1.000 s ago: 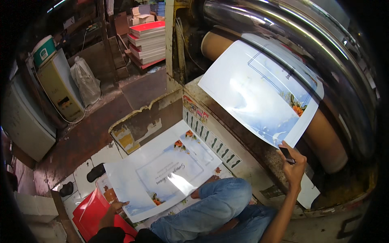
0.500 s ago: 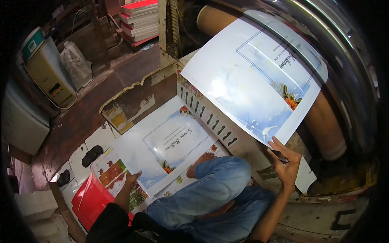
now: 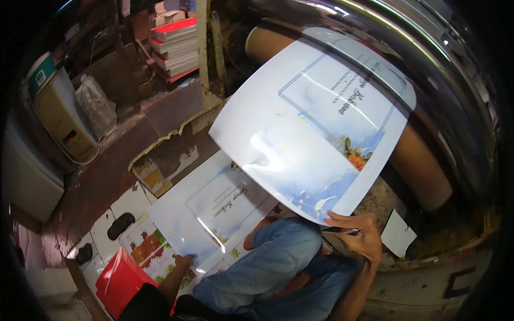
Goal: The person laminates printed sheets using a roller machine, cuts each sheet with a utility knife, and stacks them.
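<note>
While the right hand (image 3: 360,236) holds a script-lettered sheet (image 3: 300,134) and dark tool (image 3: 334,230) between its fingers, the left hand (image 3: 182,263) nears a lower lettered sheet (image 3: 179,216), finger closure indeterminable.

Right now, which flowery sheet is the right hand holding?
The upper sheet, curving to the shiny roller: the right hand pinches its corner. The lower sheet lies by the left hand.

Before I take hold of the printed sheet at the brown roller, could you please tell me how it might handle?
The printed sheet likely bends easily without going limp, as it bows smoothly between the brown roller and the right hand. It may be slippery, judging by its glossy glare. Its thin edge suggests little weight.
</note>
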The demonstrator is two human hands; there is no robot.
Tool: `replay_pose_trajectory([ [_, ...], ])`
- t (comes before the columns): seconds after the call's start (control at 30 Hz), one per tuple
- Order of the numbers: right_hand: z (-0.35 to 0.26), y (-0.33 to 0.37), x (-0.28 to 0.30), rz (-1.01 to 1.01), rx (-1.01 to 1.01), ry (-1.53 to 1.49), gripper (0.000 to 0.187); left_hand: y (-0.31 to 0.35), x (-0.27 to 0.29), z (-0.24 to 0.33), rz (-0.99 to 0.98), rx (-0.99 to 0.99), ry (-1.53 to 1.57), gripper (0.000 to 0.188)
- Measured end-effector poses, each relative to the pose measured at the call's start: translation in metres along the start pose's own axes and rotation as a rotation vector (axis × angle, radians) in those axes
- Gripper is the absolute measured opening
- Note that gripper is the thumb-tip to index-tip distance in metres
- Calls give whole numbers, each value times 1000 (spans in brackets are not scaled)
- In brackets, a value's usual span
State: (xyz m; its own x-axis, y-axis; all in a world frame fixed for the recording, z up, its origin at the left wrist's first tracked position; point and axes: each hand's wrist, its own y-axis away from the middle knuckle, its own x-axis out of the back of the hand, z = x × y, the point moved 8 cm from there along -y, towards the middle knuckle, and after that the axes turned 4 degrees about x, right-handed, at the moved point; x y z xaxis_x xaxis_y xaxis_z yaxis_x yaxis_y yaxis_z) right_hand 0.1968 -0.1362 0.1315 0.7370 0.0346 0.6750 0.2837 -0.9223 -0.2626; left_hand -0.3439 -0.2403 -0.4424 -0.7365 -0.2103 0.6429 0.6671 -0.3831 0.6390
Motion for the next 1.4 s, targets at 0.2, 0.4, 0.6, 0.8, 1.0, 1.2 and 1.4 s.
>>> replay_pose_trajectory([
  [0.2, 16, -4, -3, -146, -53, -215, 38, 132, -54, 178, -434, -657, -90, 96],
  [0.4, 11, -20, -14, -434, -240, -236, 40, 385, -14, 364, -1354, -823, 492, 79],
  [0.6, 19, -24, -17, -446, -35, -206, 37, 437, 20, 410, -1250, -533, 857, 53],
  [0.8, 49, -15, 28, -352, -476, -428, 38, 413, 23, 401, -1024, -687, 698, 44],
  [1.0, 103, -32, 93, 580, -270, -690, 25, 402, 24, 387, -1086, -553, 714, 47],
  [1.2, 133, -21, 118, 985, -349, -747, 23, 393, 29, 374, -1075, -440, 723, 53],
  [1.4, 136, -28, 136, 1008, -318, -740, 16, 378, 28, 365, -1075, -393, 723, 54],
])
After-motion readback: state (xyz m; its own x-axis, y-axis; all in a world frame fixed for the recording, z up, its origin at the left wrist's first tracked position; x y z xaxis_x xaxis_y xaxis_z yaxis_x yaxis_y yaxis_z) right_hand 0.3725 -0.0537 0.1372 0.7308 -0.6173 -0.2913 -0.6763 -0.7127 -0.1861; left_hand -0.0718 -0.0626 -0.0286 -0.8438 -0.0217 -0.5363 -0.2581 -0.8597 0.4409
